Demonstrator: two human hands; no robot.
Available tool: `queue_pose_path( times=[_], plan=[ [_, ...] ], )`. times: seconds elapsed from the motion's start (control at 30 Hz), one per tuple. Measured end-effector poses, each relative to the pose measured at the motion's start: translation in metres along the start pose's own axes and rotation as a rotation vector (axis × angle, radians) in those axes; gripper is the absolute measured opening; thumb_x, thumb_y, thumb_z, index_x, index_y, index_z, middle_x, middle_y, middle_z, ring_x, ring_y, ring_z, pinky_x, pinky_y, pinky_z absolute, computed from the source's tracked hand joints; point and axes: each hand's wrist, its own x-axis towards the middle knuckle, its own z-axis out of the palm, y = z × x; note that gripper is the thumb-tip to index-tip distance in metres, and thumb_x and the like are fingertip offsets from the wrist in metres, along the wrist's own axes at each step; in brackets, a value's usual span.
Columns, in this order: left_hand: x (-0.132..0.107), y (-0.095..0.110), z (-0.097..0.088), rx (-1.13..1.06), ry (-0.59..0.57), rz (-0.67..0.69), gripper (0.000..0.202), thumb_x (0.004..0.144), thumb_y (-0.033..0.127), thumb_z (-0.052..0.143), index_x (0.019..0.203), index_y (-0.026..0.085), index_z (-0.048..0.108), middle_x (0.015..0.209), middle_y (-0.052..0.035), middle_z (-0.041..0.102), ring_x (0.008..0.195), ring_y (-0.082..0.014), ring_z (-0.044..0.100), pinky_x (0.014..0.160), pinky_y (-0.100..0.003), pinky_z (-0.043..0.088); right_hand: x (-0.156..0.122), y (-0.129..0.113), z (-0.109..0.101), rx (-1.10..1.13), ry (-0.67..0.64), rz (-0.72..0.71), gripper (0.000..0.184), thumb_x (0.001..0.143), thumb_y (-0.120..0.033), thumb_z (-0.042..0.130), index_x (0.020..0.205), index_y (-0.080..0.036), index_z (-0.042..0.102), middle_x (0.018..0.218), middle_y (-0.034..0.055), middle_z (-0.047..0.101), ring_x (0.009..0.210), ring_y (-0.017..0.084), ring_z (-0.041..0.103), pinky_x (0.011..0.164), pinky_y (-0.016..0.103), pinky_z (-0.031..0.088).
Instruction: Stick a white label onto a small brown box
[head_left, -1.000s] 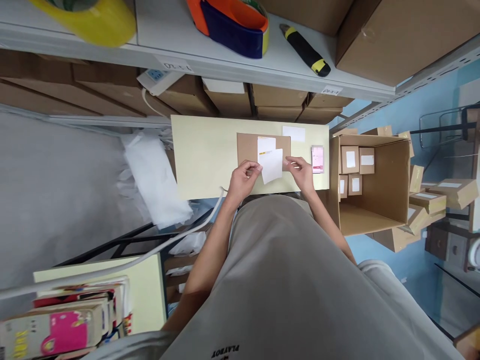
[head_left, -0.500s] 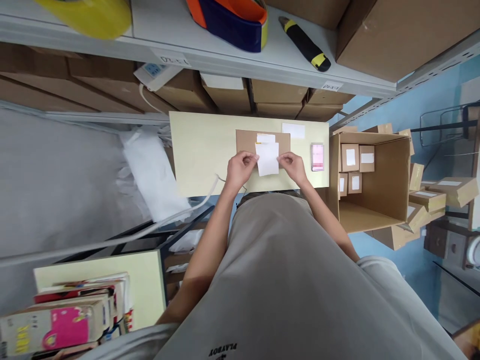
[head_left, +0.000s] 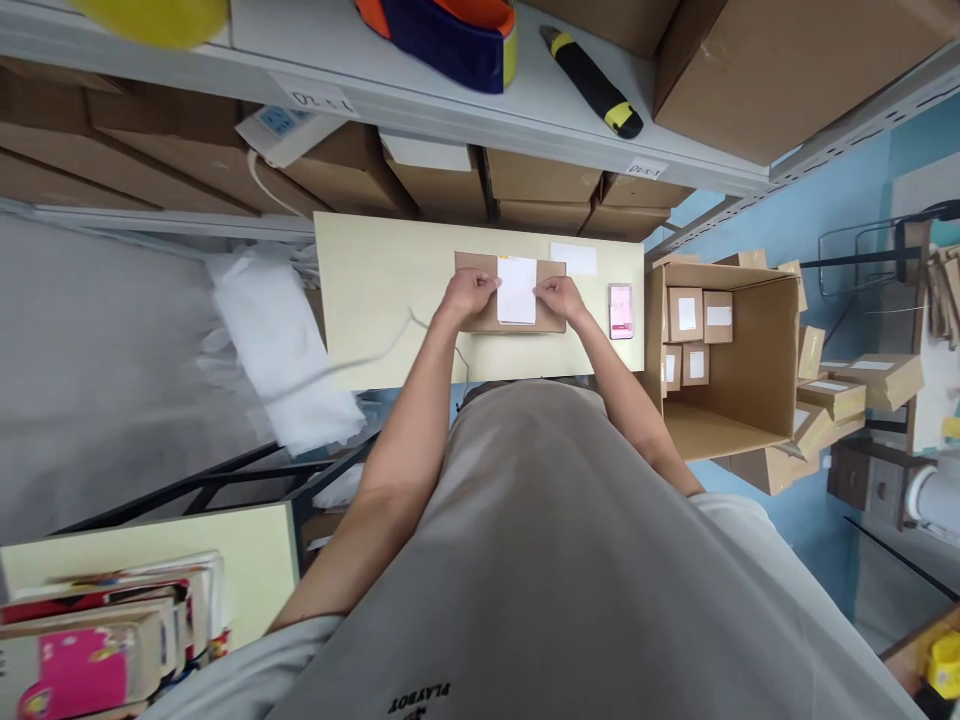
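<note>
A white label (head_left: pixel 517 291) lies over the middle of a brown cardboard box (head_left: pixel 551 315) on the pale yellow table (head_left: pixel 390 290). My left hand (head_left: pixel 469 293) pinches the label's left edge between thumb and fingers. At the right edge, my right hand (head_left: pixel 561 297) pinches the same label. Whether the label's underside touches the box everywhere, I cannot tell. Behind the box lies a white slip of paper (head_left: pixel 574 259). A phone with a pink lit screen (head_left: pixel 621 311) rests to the right of my right hand.
An open carton (head_left: pixel 731 420) holding several small labelled boxes stands right of the table. On the shelf above are a tape dispenser (head_left: pixel 457 45) and a utility knife (head_left: pixel 592 82). A thin cable (head_left: pixel 367 358) crosses the table's left side. White bags (head_left: pixel 281 350) hang at left.
Both hands have carried the label away from my body and up over the box, covering the smaller white patch there. The view has shifted slightly.
</note>
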Motion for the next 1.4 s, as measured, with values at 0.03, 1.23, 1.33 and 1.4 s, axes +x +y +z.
queue_pose_path(
  times=[0.03, 1.23, 1.33, 1.4],
  plan=[
    [-0.001, 0.000, 0.001, -0.010, -0.010, -0.017, 0.020, 0.094, 0.030, 0.078, 0.079, 0.016, 0.075, 0.084, -0.0056, 0.075, 0.083, -0.0214, 0.062, 0.085, -0.034, 0.051, -0.001, 0.001, 0.001, 0.003, -0.002, 0.008, 0.013, 0.089, -0.026, 0.070, 0.082, -0.019, 0.077, 0.101, 0.0046, 0.084, 0.101, 0.024, 0.077, 0.099, 0.033, 0.061],
    [-0.026, 0.004, 0.014, 0.038, 0.110, -0.015, 0.015, 0.097, 0.028, 0.074, 0.084, 0.023, 0.069, 0.098, -0.0083, 0.080, 0.099, -0.0274, 0.075, 0.101, -0.043, 0.059, -0.012, 0.006, 0.015, -0.127, 0.065, -0.002, 0.010, 0.098, -0.025, 0.067, 0.092, -0.023, 0.075, 0.104, 0.0057, 0.085, 0.102, 0.024, 0.079, 0.103, 0.036, 0.062],
    [-0.028, 0.003, 0.016, 0.044, 0.124, 0.000, 0.015, 0.097, 0.027, 0.073, 0.084, 0.022, 0.068, 0.100, -0.0091, 0.079, 0.099, -0.0269, 0.075, 0.102, -0.043, 0.058, -0.012, 0.006, 0.015, -0.140, 0.070, 0.000, 0.011, 0.098, -0.024, 0.066, 0.092, -0.023, 0.075, 0.104, 0.0058, 0.085, 0.102, 0.024, 0.079, 0.103, 0.035, 0.062],
    [-0.029, 0.003, 0.017, 0.046, 0.138, 0.013, 0.015, 0.097, 0.026, 0.073, 0.084, 0.023, 0.068, 0.103, -0.0093, 0.079, 0.100, -0.0265, 0.074, 0.102, -0.043, 0.058, -0.012, 0.006, 0.016, -0.147, 0.074, -0.003, 0.012, 0.099, -0.023, 0.066, 0.091, -0.023, 0.074, 0.104, 0.0058, 0.085, 0.102, 0.024, 0.079, 0.103, 0.035, 0.062]
  ],
)
